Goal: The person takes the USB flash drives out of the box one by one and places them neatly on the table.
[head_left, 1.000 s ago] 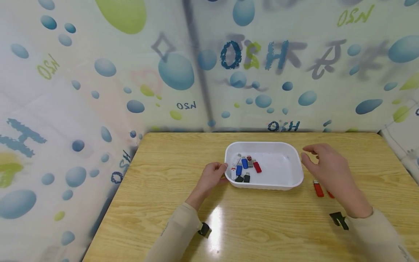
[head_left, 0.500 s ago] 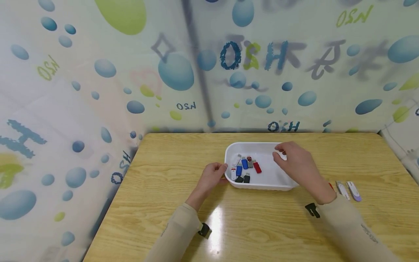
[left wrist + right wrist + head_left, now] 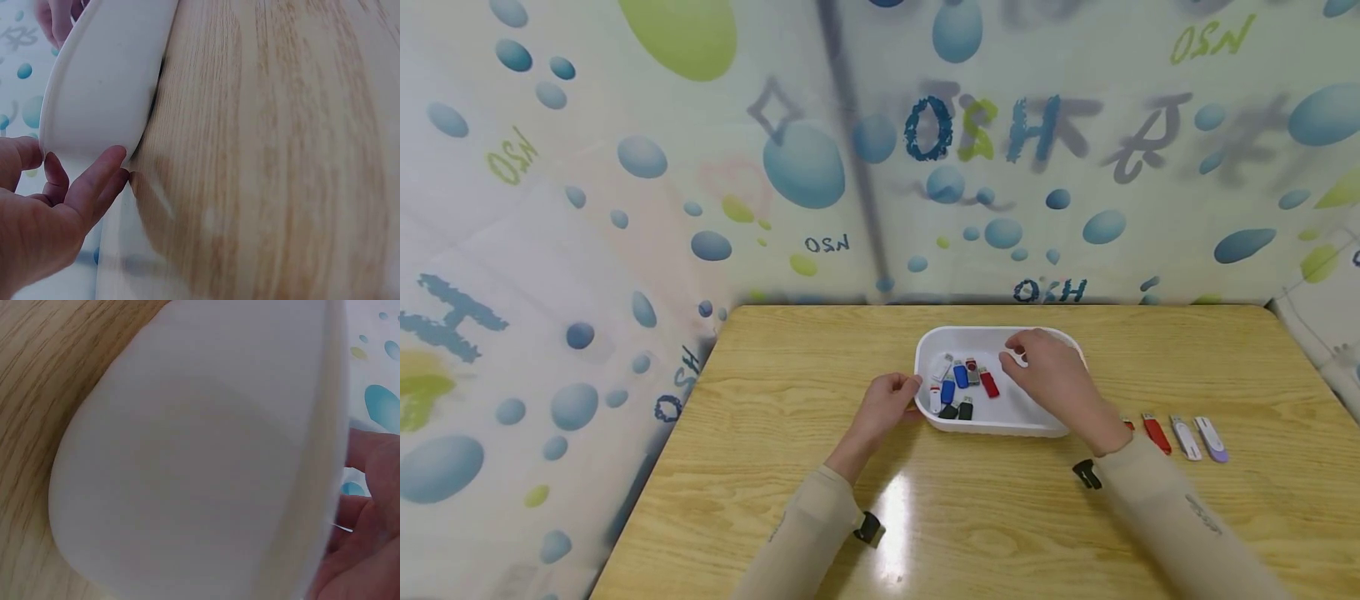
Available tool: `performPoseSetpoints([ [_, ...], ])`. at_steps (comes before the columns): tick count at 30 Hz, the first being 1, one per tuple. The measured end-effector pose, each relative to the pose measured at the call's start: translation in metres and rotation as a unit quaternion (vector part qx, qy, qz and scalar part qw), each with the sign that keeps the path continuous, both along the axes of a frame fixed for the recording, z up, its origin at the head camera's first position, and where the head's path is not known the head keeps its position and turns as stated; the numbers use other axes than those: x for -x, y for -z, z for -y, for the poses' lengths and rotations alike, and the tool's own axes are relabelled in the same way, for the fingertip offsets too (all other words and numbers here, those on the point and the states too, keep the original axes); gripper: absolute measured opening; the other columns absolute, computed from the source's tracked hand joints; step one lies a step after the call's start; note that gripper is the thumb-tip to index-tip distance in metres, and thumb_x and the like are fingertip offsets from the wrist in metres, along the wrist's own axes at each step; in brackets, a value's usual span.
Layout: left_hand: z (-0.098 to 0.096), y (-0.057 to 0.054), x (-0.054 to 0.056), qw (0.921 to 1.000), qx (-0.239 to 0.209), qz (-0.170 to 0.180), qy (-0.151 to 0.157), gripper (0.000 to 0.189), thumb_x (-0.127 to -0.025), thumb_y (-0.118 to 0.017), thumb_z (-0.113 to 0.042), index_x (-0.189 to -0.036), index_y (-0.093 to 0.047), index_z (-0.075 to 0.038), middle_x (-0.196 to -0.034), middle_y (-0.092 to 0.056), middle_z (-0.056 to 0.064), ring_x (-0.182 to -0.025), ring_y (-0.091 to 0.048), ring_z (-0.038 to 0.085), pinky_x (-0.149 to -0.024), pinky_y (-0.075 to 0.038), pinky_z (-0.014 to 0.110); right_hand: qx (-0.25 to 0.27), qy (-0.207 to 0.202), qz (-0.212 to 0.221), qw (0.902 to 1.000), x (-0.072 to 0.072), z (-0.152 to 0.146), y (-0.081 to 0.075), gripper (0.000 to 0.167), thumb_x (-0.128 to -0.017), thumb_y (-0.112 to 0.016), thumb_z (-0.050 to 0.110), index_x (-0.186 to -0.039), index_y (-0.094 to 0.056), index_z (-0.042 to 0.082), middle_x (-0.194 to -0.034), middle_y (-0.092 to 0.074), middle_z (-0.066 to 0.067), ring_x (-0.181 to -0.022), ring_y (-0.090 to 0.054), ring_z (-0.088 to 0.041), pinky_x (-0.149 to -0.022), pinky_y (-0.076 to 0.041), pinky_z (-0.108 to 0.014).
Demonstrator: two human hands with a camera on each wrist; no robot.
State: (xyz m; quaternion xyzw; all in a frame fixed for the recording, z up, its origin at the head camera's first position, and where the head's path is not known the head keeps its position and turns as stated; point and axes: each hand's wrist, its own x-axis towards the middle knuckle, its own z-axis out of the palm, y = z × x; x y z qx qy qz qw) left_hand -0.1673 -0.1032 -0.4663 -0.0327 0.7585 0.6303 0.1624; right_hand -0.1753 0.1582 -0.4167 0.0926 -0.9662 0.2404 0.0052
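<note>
A white plastic tray (image 3: 1000,428) stands on the table with several USB sticks at its left end, among them a blue one (image 3: 961,375), a red one (image 3: 989,383) and a black one (image 3: 966,408). My left hand (image 3: 883,404) pinches the tray's left rim between thumb and finger; in the left wrist view other fingertips touch the tray's outer wall (image 3: 100,87). Over the right half of the tray hovers my right hand (image 3: 1052,375), fingers loosely bent, nothing seen between them. In the right wrist view the tray's wall hides part of its fingers.
Right of the tray, on the wooden table (image 3: 760,400), lie a red USB stick (image 3: 1157,433), a white one (image 3: 1185,437) and a white-and-purple one (image 3: 1212,439). Another is mostly behind the right wrist. A patterned curtain (image 3: 880,208) hangs behind the table.
My right hand has moved left, from beside the tray's right end to over its inside. The sticks on the table have come into sight behind it. The left hand keeps its hold.
</note>
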Motion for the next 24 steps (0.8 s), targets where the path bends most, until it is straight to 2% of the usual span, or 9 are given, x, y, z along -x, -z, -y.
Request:
performPoseSetpoints([
  [8,0.001,-0.001,0.000,0.9998,0.019,0.003,0.000,0.034,-0.109,-0.054,-0.026,-0.113,-0.066,0.006,-0.113,-0.068,0.016,-0.100,-0.070,0.024,-0.087,-0.064,0.035,-0.006,-0.004,0.021,0.9998,0.007,0.010,0.009,0.034,-0.100,-0.069,0.023,-0.122,-0.068,-0.004,-0.111,-0.069,-0.019,-0.096,-0.064,-0.032,-0.085,-0.061,-0.049],
  [15,0.000,0.001,-0.001,0.9999,0.011,-0.007,0.002,0.034,-0.109,-0.055,-0.024,-0.111,-0.065,0.009,-0.113,-0.067,0.018,-0.099,-0.070,0.024,-0.086,-0.064,0.036,-0.024,-0.006,0.062,0.9978,0.013,0.015,0.016,0.037,-0.100,-0.069,0.025,-0.123,-0.067,-0.004,-0.110,-0.068,-0.018,-0.093,-0.062,-0.030,-0.084,-0.060,-0.047],
  [24,0.000,-0.001,0.000,0.9999,0.016,0.003,-0.001,0.034,-0.109,-0.055,-0.025,-0.112,-0.065,0.007,-0.115,-0.066,0.017,-0.101,-0.069,0.025,-0.087,-0.064,0.036,-0.036,-0.006,0.116,0.9926,0.020,0.022,0.024,0.042,-0.101,-0.068,0.029,-0.124,-0.067,-0.005,-0.109,-0.067,-0.018,-0.087,-0.059,-0.028,-0.082,-0.058,-0.044],
])
